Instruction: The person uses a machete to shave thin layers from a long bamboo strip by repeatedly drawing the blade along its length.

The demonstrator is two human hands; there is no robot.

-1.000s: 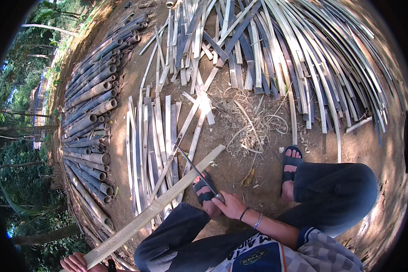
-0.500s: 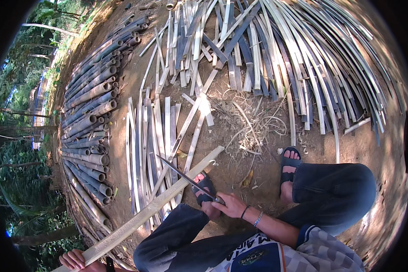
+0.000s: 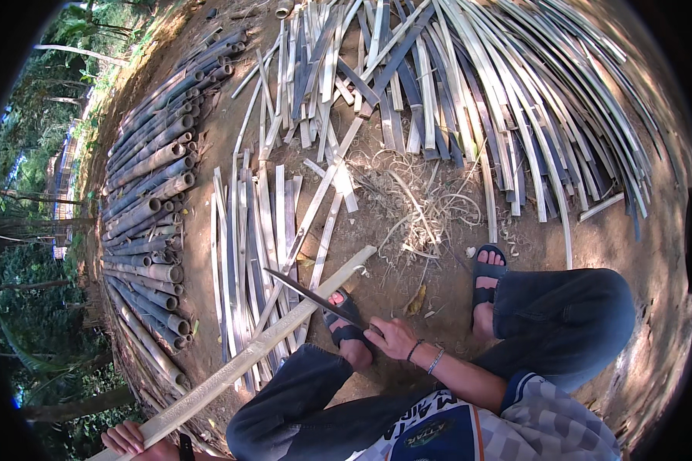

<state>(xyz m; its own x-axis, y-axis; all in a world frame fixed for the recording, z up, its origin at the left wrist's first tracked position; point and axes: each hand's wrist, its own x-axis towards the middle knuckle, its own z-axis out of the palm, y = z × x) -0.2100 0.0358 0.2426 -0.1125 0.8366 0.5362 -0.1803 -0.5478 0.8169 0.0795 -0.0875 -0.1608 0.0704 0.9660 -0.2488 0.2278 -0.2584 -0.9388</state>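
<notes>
Stiffness and length mark the pale split bamboo slat (image 3: 261, 346), which we judge light: our left hand (image 3: 131, 439) clamps its near end, our right hand (image 3: 392, 338) grips the dark long-bladed knife (image 3: 315, 296).

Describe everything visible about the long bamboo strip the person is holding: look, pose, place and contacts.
The long bamboo strip is a pale, flat split length with a yellowish cut face, straight and whole as far as it shows. It slants from the left hand at the lower edge up and right to a squared end near the sandalled foot. It lies above the flat slats on the earth. The dark knife blade, held by the right hand, crosses it near the upper end.
</notes>
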